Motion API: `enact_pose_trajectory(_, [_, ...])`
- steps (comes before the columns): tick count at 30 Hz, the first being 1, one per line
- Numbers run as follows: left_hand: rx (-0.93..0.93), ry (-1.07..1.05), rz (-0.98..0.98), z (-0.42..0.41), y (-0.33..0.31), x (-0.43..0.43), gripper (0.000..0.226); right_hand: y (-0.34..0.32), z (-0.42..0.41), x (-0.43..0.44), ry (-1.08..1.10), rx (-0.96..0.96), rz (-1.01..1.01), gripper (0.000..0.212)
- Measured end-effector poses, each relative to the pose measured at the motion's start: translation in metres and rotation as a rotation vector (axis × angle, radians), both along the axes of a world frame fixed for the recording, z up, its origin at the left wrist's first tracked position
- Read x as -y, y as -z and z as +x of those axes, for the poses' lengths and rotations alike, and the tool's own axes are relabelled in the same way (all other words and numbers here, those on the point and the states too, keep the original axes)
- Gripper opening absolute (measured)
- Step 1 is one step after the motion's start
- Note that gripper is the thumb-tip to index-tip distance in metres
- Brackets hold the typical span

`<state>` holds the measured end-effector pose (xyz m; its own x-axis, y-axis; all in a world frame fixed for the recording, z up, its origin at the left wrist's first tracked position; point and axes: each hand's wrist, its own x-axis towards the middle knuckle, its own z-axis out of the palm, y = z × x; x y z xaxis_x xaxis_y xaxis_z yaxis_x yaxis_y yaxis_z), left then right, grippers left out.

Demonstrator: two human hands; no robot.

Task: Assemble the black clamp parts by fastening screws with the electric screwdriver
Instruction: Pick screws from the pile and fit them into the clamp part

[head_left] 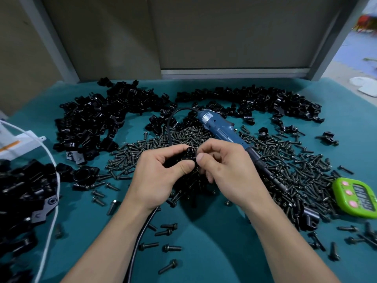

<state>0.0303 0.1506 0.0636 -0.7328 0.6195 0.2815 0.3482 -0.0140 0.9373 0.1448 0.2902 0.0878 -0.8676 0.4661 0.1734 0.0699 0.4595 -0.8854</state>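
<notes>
Currently, hands: left hand (163,172) and right hand (222,170) both pinch one black clamp part (190,155) above mid-surface.
Electric screwdriver (224,131): lying loose on the screw pile (285,170), just behind the right hand.
Surface (204,242): teal; near edge mostly open, few stray screws.
Timer (356,197): green, at the right edge.
Clamp heaps (91,119): along the far side.

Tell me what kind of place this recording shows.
Likely a small-parts assembly bench in a workshop: heaps of black clamp parts, loose screws, an electric screwdriver and a green timer on a teal mat.
</notes>
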Motion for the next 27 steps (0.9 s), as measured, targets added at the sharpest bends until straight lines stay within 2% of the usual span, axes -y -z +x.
enact_pose_trajectory(3, [-0.045, -0.001, -0.024, 0.003, -0.002, 0.001, 0.047, 0.002, -0.002, 0.005, 0.031, 0.044, 0.111, 0.036])
enact_pose_trajectory(6, [-0.059, -0.006, -0.035, 0.004, -0.002, 0.002, 0.049, 0.004, -0.003, 0.005, 0.055, 0.063, 0.105, 0.044])
enact_pose_trajectory(8, [-0.048, -0.019, -0.029, 0.002, 0.0, 0.002, 0.047, 0.004, -0.001, 0.003, 0.06, 0.049, 0.044, 0.036])
enact_pose_trajectory(10, [-0.031, -0.019, -0.027, 0.0, 0.001, 0.002, 0.044, 0.001, 0.001, 0.002, 0.03, 0.029, 0.007, 0.018])
enact_pose_trajectory(13, [-0.003, -0.008, -0.026, -0.001, 0.004, 0.001, 0.043, 0.001, 0.001, 0.002, -0.006, 0.017, 0.04, 0.017])
enact_pose_trajectory(15, [0.013, -0.008, -0.026, -0.002, 0.005, 0.0, 0.044, 0.003, -0.002, 0.005, 0.031, 0.029, 0.079, 0.023])
enact_pose_trajectory(18, [-0.016, -0.005, -0.037, -0.002, 0.005, 0.0, 0.043, 0.007, -0.007, 0.012, 0.148, 0.089, 0.156, 0.043])
enact_pose_trajectory(20, [-0.033, -0.004, -0.045, -0.002, 0.005, 0.0, 0.044, 0.008, -0.008, 0.013, 0.183, 0.087, 0.145, 0.046])
enact_pose_trajectory(22, [-0.028, -0.011, -0.038, -0.001, 0.006, -0.001, 0.042, 0.007, -0.005, 0.011, 0.16, 0.055, 0.129, 0.041])
enact_pose_trajectory(25, [0.004, -0.049, -0.06, -0.001, 0.007, -0.003, 0.038, 0.002, 0.0, 0.006, 0.075, 0.03, 0.084, 0.017])
enact_pose_trajectory(27, [0.023, -0.055, -0.064, -0.002, 0.007, -0.003, 0.039, 0.003, 0.0, 0.005, 0.078, 0.046, 0.113, 0.02])
